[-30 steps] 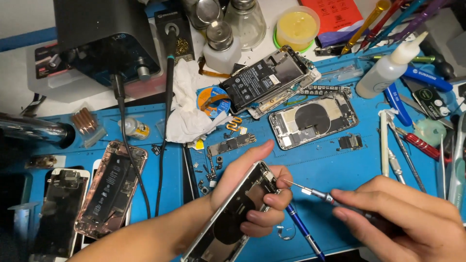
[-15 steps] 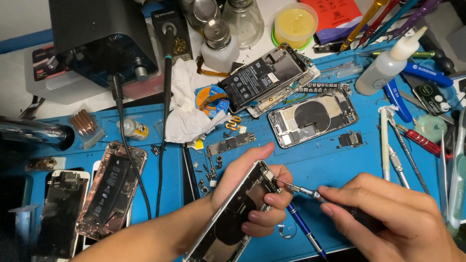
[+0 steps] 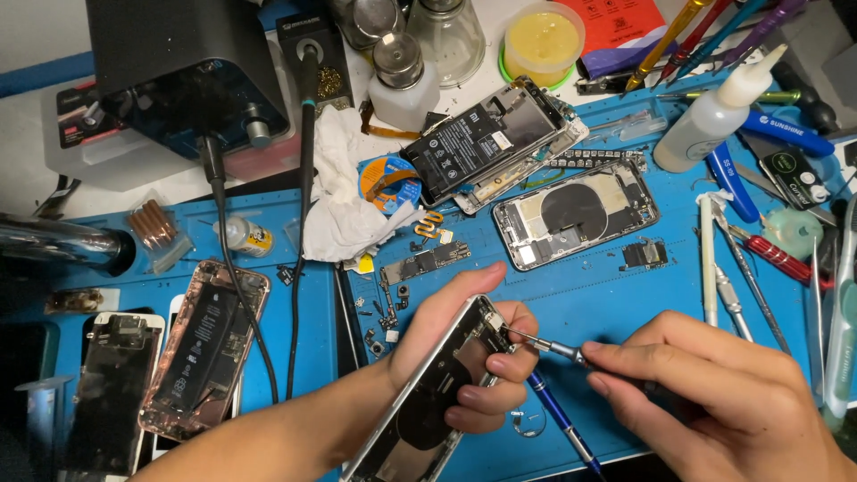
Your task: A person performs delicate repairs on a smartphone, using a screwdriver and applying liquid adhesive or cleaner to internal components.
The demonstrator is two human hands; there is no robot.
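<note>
My left hand (image 3: 464,344) grips an opened phone frame (image 3: 427,406) with a silver rim, holding it tilted above the blue work mat (image 3: 589,295). Thumb lies over its upper edge and fingers curl under its right side. My right hand (image 3: 714,402) holds a thin screwdriver (image 3: 544,346) like a pen. Its tip touches the top corner of the phone, next to my left fingers. A blue pen-like tool (image 3: 561,424) lies on the mat just below the two hands.
Two opened phones (image 3: 203,348) lie at the left, another opened phone (image 3: 576,212) and a battery-backed one (image 3: 486,143) at centre back. A black soldering station (image 3: 183,71), white cloth (image 3: 344,201), squeeze bottle (image 3: 714,112), several tools (image 3: 741,268) at right and loose small parts surround them.
My right hand has shifted left and brought the screwdriver tip onto the phone's top corner. My left hand and the phone have stayed almost still.
</note>
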